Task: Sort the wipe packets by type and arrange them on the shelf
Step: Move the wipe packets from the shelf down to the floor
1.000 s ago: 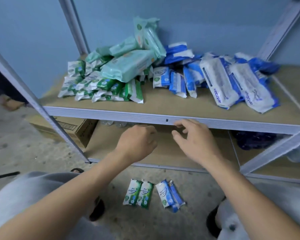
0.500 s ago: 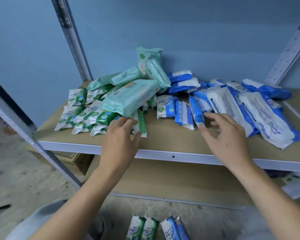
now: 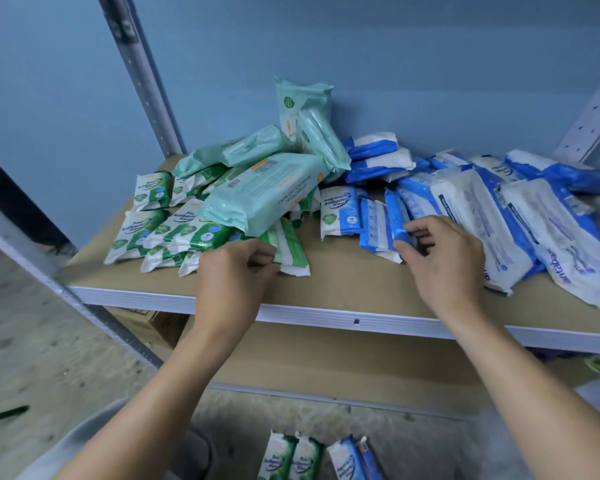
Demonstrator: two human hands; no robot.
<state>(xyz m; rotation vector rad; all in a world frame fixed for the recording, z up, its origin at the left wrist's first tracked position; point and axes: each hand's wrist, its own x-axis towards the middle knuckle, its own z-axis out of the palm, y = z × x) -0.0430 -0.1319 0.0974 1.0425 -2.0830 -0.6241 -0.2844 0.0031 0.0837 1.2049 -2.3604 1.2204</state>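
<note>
Head view: the left hand [image 3: 236,271] is closed in a pinch on the near end of a small green packet [image 3: 288,249], which lies at the front edge of the green pile. The right hand [image 3: 444,265] is curled round the end of a small blue packet [image 3: 397,225], with the thumb under it and the fingers on top. Each hand is kept on its own colour, probably so that two types can be sorted at once.

Around the left hand, more small green packets [image 3: 153,230] are spread flat, and a large pale green pack [image 3: 267,192] is laid over them, so they are partly covered. Around the right hand, large blue-and-white packs [image 3: 471,216] are leaned one on another.

All of this is carried on the shelf [image 3: 343,289], green to the left and blue to the right, but nothing is yet put in rows. Below, on the floor [image 3: 49,358], two green packets [image 3: 291,459] and two blue packets [image 3: 350,459] are waiting, not yet lifted.
</note>
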